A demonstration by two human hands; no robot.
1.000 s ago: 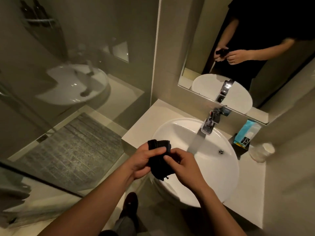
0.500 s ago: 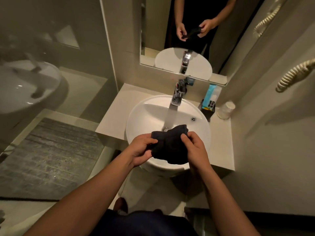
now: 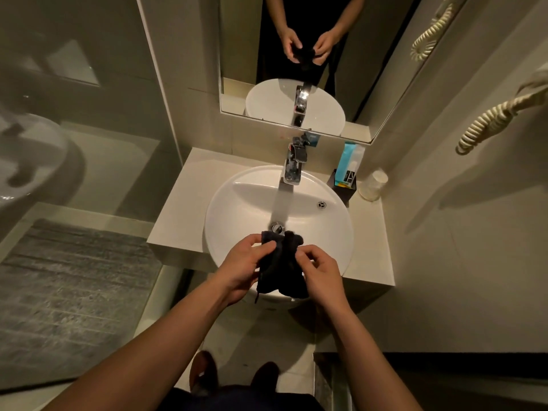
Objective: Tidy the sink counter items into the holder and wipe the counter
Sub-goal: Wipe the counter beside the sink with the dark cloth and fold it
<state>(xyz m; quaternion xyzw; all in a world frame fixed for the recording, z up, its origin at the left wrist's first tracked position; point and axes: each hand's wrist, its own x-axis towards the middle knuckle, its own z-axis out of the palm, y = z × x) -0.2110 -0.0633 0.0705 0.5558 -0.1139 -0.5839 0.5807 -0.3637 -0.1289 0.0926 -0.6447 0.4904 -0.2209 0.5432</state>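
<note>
Bunching the dark cloth [image 3: 281, 264] over the basin [image 3: 237, 209] — no longer spreading it flat.

Pinching it now from both sides, left hand [image 3: 243, 266] and right hand [image 3: 318, 272] close together; likely wringing before wiping the surface [image 3: 184, 197] — tube [image 3: 351, 161] already standing in the holder [image 3: 344, 188].

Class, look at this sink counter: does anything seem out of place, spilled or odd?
A white cup lies tipped on its side beside the black holder, at the counter's back right corner. Nothing looks spilled.
</note>
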